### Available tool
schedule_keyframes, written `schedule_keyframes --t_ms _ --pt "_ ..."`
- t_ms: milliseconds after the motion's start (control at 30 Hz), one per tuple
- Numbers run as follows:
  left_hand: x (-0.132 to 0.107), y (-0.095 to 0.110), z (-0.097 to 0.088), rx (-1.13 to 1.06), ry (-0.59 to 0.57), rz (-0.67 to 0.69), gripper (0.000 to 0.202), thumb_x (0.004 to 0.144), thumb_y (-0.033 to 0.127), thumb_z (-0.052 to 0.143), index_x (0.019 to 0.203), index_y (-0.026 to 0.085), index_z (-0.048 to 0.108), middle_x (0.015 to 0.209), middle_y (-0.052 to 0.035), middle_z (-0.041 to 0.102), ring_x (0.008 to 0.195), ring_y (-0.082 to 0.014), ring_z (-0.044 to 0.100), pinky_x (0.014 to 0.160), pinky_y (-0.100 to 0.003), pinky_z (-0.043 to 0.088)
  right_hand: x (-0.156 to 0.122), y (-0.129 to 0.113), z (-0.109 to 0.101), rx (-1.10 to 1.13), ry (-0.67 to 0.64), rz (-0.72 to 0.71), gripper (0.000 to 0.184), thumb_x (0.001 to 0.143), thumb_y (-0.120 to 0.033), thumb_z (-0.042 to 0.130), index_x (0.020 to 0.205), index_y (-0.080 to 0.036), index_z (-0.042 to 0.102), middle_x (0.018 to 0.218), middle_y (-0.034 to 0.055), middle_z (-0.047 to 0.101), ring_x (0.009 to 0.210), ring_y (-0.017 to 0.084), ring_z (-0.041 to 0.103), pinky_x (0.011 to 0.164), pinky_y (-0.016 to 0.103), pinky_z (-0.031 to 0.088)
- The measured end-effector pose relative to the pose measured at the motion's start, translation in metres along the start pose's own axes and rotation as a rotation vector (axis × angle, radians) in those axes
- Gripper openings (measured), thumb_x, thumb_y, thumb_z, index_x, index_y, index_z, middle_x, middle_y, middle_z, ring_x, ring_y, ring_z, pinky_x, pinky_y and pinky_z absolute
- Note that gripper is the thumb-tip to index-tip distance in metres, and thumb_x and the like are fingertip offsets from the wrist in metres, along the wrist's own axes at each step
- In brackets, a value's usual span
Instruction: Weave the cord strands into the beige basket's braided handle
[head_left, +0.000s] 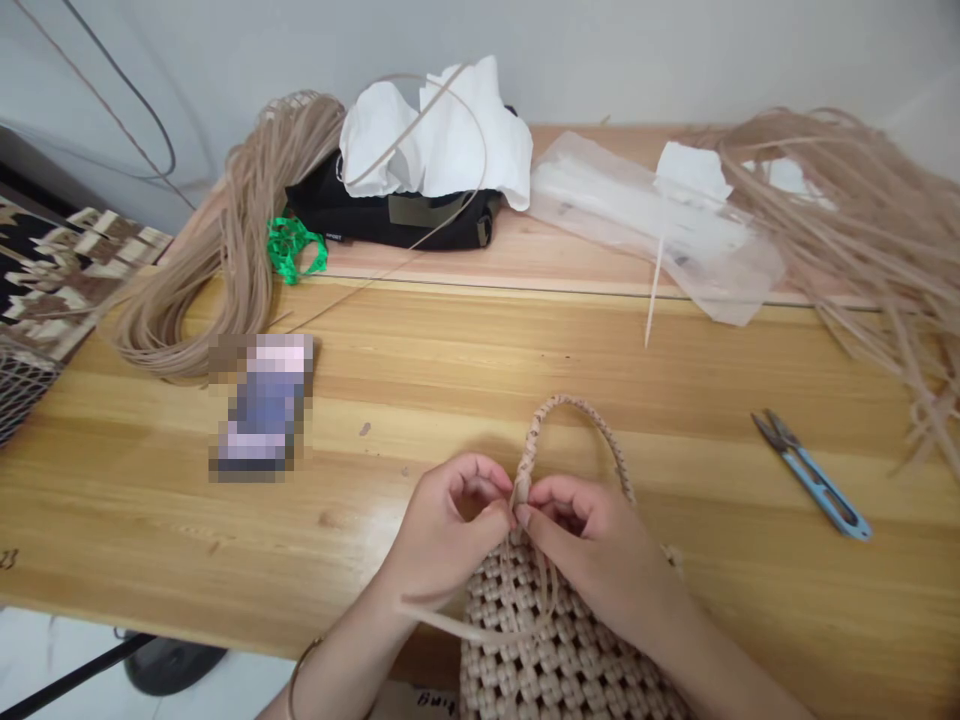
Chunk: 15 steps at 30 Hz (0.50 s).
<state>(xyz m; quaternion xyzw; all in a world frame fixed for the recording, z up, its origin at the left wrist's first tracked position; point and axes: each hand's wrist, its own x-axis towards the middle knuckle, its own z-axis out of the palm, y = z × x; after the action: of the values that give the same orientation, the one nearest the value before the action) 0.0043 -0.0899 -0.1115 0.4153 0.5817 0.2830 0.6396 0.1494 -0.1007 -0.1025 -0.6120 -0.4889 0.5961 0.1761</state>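
A woven rattan-style bag [544, 650] sits at the table's near edge, its beige strands forming a chunky open lattice. Its braided loop handle [566, 402] arches up and away from me. My left hand [442, 525] and my right hand [592, 545] meet at the handle's base, with fingertips pinching the strands there. The exact grip is partly hidden by my fingers. A loose flat strand [450, 622] runs from the weave out beneath my left wrist.
The wooden table [450, 370] holds blue-handled thread snips [814, 478] to the right and a pixelated flat object [262, 405] to the left. Behind lie a coil of cane strips [217, 240], a loose strip bundle [847, 220], a black pouch [390, 225] and a plastic sleeve [652, 220].
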Motion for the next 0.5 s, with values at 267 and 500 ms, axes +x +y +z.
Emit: schedule_keyframes --t_ms 267,500 --pt "-0.002 0.006 -0.006 0.227 -0.122 0.124 0.007 0.068 0.012 0.049 0.067 0.016 0.055 0.064 0.0027 0.052 0.065 -0.0115 0.049 0.061 -0.022 0.040 -0.001 0.000 0.003 -0.038 0.012 -0.042 0.015 0.076 -0.019 0.050 0.064 -0.018 0.060 0.052 -0.0041 0.052 0.050 0.010 0.046 0.047 0.020 0.031" --pt "-0.002 0.006 -0.014 0.112 -0.225 0.077 0.010 0.078 0.020 0.055 0.080 0.015 0.063 0.075 -0.0024 0.065 0.072 -0.0139 0.058 0.068 -0.024 0.045 -0.001 -0.001 0.002 -0.021 0.008 -0.027 0.016 0.076 -0.022 0.053 0.065 -0.017 0.063 0.056 -0.0012 0.058 0.052 0.011 0.048 0.048 0.021 0.033"
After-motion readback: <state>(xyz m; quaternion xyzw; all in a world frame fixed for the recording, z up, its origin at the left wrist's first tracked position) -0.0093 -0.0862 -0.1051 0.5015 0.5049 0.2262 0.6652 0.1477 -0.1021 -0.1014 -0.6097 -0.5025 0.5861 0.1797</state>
